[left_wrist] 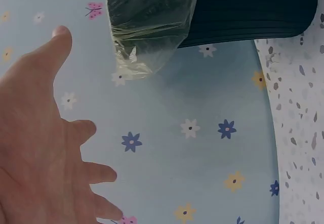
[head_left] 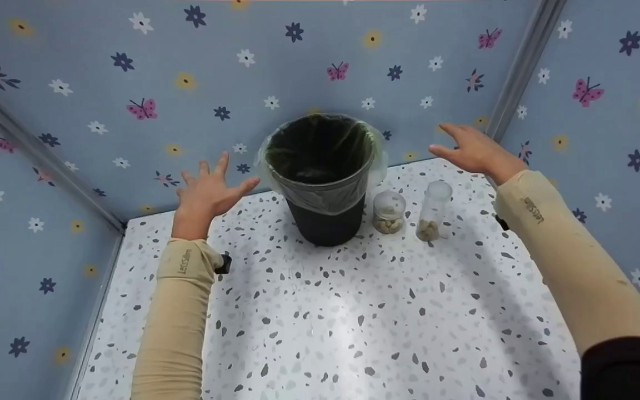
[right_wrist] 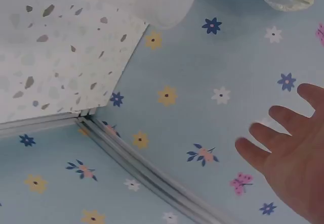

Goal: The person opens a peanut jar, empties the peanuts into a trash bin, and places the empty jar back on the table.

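Observation:
A black trash bin (head_left: 328,222) lined with a clear plastic bag (head_left: 328,200) stands against the back wall. My left hand (head_left: 206,191) hovers to its left with fingers spread, touching nothing. To the right of the bin and above the table, my right hand (head_left: 478,150) is held out, also holding nothing. Between the bin and that hand stand a short clear jar (head_left: 389,212) and a taller clear container (head_left: 435,208), both with small tan pieces at the bottom. In the left wrist view, the left hand (left_wrist: 45,128) is apart from the bag's edge (left_wrist: 152,27).
A white speckled table (head_left: 320,322) spreads beneath everything. Blue flowered panels (head_left: 275,66) rise at the back and both sides, joined by grey metal strips (head_left: 525,66) at the corners. A small black device (head_left: 223,264) sits at the left wrist.

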Demonstrator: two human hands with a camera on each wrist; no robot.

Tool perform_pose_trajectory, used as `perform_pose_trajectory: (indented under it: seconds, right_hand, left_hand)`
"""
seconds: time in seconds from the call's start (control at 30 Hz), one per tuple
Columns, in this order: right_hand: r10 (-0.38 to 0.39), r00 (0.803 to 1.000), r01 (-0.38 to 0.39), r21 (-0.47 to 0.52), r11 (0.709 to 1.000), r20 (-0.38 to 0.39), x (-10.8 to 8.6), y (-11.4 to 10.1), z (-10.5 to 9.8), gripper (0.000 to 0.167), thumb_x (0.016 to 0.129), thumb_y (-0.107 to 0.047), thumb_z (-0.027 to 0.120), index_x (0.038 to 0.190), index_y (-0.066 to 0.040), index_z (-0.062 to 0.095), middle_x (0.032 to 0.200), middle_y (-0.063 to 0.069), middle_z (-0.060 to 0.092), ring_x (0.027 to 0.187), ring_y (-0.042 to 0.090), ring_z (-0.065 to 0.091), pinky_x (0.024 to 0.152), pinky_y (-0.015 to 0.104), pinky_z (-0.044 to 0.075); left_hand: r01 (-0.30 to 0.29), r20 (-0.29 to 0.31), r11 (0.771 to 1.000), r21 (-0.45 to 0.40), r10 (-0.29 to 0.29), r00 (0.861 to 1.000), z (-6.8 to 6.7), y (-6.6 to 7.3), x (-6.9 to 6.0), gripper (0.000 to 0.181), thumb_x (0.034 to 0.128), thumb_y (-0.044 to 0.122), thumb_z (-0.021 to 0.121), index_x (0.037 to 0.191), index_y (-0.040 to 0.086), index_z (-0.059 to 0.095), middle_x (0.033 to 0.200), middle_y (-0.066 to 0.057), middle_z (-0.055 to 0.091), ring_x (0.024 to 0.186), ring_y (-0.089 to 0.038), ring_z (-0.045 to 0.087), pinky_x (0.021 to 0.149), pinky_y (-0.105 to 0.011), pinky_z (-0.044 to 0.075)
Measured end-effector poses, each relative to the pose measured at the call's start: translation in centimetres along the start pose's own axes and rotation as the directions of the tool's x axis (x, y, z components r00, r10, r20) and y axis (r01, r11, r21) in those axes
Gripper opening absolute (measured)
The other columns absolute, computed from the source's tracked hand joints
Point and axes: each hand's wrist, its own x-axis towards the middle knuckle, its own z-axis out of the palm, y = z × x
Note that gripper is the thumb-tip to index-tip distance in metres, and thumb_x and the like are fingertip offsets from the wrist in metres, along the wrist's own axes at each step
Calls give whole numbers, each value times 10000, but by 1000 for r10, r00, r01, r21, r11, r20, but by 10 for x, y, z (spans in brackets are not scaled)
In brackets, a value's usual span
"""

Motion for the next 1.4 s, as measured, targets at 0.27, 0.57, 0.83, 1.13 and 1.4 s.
perform_pose_trajectory:
  seconds: [0.27,0.57,0.83,1.13,1.4]
  right_hand:
    - [68,996,-84,350,933,56,-19,37,25,888,938,-664,403,1528,-24,225,1530,264,234,1370,447,259,1076,623,250]
    - [22,999,-30,244,969,37,-11,45,63,862,848,-530,698,1472,-41,359,1414,267,413,1249,444,429,979,612,387]
    - [13,1000,-17,180,984,22,1,43,82,748,812,-328,802,1398,-16,459,1369,259,458,1213,408,442,988,603,374]
    - [-12,999,17,156,988,-33,5,45,87,629,806,-219,798,1327,14,532,1291,224,533,1140,385,485,953,574,403]
    - [-47,999,46,156,987,3,-14,38,86,612,804,-244,802,1303,10,555,1262,203,554,1078,357,519,895,538,447]
  left_hand:
    - [-25,19,999,-43,26,999,0,-3,-22,1082,779,885,309,1574,217,5,1551,-328,-5,1282,-687,-17,962,-800,131]
    - [-8,67,998,-58,12,998,11,-13,-43,1056,800,873,280,1578,185,84,1533,-329,153,1326,-588,212,986,-727,254]
    - [-17,97,994,-111,28,995,20,-19,-55,1061,808,866,274,1560,119,204,1527,-236,292,1337,-473,319,1023,-658,289]
    - [-20,109,986,-166,39,993,38,-20,-66,1015,824,848,292,1516,106,338,1488,-202,385,1290,-437,412,1006,-617,346]
    - [-104,7,968,-229,109,994,58,-18,-68,973,795,840,408,1512,184,364,1522,-113,358,1381,-350,318,1081,-569,285]
